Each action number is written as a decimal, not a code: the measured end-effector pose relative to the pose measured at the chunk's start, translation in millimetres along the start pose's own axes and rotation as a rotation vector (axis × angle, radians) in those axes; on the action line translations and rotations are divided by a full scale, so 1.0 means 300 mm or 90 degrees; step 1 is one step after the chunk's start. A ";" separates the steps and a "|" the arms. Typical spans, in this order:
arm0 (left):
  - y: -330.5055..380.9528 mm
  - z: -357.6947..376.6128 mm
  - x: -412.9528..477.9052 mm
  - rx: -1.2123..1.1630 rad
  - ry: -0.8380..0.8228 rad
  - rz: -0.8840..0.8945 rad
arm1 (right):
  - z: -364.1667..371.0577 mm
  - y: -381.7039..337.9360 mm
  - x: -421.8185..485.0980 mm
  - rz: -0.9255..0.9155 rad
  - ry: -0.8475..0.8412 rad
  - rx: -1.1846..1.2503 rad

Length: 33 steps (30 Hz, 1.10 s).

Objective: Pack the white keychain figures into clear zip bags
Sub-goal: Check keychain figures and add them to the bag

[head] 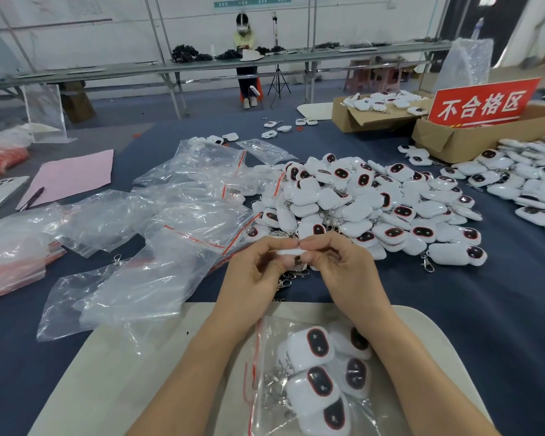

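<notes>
Both hands are meeting at the middle of the view: the left hand [258, 265] and the right hand [337, 265] are pinching one white keychain figure [291, 251] between their fingertips, each closed on one end of it. The figure is lying edge-on to the camera with its long axis running left to right, so its face is hidden, and a small metal part seems to be hanging under it, though that spot is too blurred to be sure.

The coming move is turning on the zip bag [309, 372] directly below the hands, toward the body, lying on a pale board [114, 366] under both forearms. Its red-striped mouth is facing the left side, so the left hand is sitting nearer the opening. About five figures are showing inside it already.

Beyond the fingertips, the main pile of figures [368, 206] is spreading over the dark tabletop [485, 309], far too many to count, with a second heap at the right edge. Loose empty bags [177, 215] are lying to the left, overlapping too much for a count. Two cardboard boxes are standing at far right, one [453, 143] carrying a red sign [482, 102].
</notes>
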<state>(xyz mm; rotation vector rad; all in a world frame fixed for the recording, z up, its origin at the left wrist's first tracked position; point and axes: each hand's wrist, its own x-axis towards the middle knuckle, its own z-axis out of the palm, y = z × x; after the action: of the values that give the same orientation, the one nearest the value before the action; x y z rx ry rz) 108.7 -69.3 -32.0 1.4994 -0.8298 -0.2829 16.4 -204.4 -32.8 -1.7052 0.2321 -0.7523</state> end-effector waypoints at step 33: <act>0.009 0.039 0.014 -0.102 0.063 -0.083 | -0.003 -0.012 0.007 0.063 0.018 0.083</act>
<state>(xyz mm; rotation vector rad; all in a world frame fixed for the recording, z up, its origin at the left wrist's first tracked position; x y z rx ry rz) 103.3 -80.5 -29.7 1.4080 -0.6173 -0.3597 16.6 -205.4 -28.6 -1.5498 0.2789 -0.7041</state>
